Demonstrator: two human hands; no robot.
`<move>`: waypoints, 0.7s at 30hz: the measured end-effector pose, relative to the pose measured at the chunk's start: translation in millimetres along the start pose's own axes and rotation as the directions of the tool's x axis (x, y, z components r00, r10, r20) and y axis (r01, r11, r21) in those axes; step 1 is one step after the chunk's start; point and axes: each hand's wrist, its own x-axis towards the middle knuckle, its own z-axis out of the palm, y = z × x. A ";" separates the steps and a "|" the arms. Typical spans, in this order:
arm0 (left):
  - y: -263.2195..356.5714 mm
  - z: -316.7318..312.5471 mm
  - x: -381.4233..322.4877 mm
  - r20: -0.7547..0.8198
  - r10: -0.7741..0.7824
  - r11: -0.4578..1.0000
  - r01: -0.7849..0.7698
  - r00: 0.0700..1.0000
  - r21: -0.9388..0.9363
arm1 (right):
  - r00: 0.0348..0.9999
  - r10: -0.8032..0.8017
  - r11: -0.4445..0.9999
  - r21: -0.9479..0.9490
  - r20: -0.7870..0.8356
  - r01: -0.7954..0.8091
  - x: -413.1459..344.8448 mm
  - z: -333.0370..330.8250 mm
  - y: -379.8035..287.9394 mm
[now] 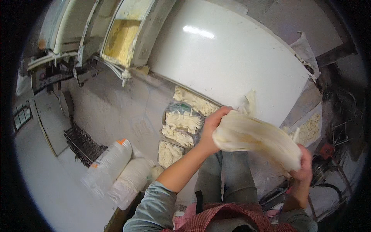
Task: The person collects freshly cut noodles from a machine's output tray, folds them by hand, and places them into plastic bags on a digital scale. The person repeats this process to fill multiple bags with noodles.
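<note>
My left hand [214, 127] grips one end of a long, cream-coloured bundle of flat strips [258, 130], possibly dough or noodles. At the other end, my right hand [303, 165] holds the bundle and is blurred by motion. Stretched between both hands, it hangs above my legs by the corner of a white tabletop [232, 63]. A small upright pale strip [250, 100] shows behind the bundle, at the tabletop's edge. Left of my forearm, bagged bundles of similar strips [184, 121] lie in a row.
A machine with a yellowish trough [121, 43] borders the table's far left. Large plastic-wrapped rolls or sacks [111, 159] lie at lower left, near a dark crate [82, 142]. On the right are pale scraps on a sheet [310, 127] and dark machinery [321, 171].
</note>
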 end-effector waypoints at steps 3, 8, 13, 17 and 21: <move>-5.1 5.5 -45.1 -0.001 0.080 0.991 -0.079 0.997 -0.110 | 0.990 0.091 0.902 -0.430 0.106 -0.037 33.7 40.5 80.0; -37.9 19.3 -64.5 0.111 0.350 0.918 -0.364 0.930 0.157 | 0.930 0.304 0.887 0.295 0.207 -0.356 115.5 168.5 214.5; -71.7 -24.1 -60.1 0.000 0.448 0.814 -0.408 0.894 0.413 | 0.745 -0.297 0.908 -0.065 0.598 0.414 169.0 218.8 242.0; -112.6 -106.2 -40.7 -0.106 0.287 0.918 -0.241 0.952 0.314 | 0.790 -0.332 0.898 -0.085 0.516 0.433 190.1 240.4 255.3; -201.4 -217.7 29.1 -0.306 -0.455 0.681 0.106 0.836 -0.725 | 0.902 0.187 0.871 -0.490 0.389 0.031 218.7 270.5 316.0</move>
